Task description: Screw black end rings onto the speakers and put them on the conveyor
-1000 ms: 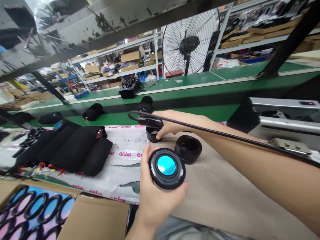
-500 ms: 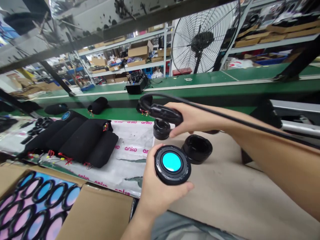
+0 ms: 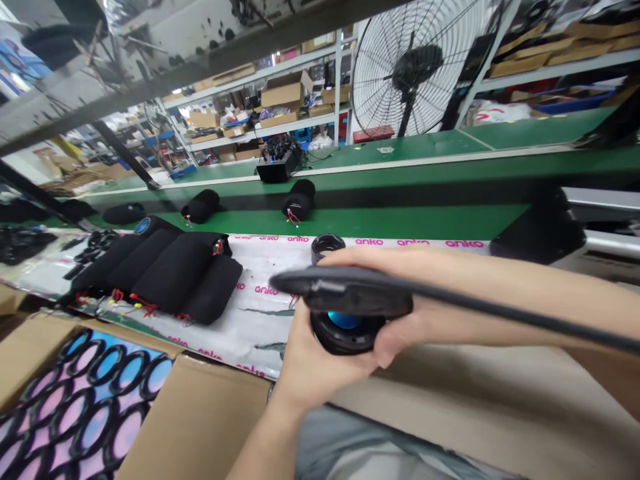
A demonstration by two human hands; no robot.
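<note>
My left hand (image 3: 317, 377) is wrapped around a round black speaker part (image 3: 345, 340), whose blue centre shows only in part. My right hand (image 3: 425, 327) grips a black corded hand tool (image 3: 357, 297) directly above that part and covers its upper side. I cannot see the tool's tip or tell whether it touches the part. From the tool a black cable runs off to the right. Just beyond the right hand stands a black ring-shaped cup (image 3: 327, 247) on the printed white sheet.
Several black fabric-covered cylinders (image 3: 170, 267) with red wires lie to the left. An open carton (image 3: 195, 413) of black rings with pink and blue centres sits lower left. More cylinders (image 3: 300, 199) rest on the green bench (image 3: 400, 223). A metal-edged device (image 3: 600, 200) stands at right.
My right hand has brought the corded tool down and toward me over the speaker part. Its arm now hides the second black cup. My left hand keeps its hold.
</note>
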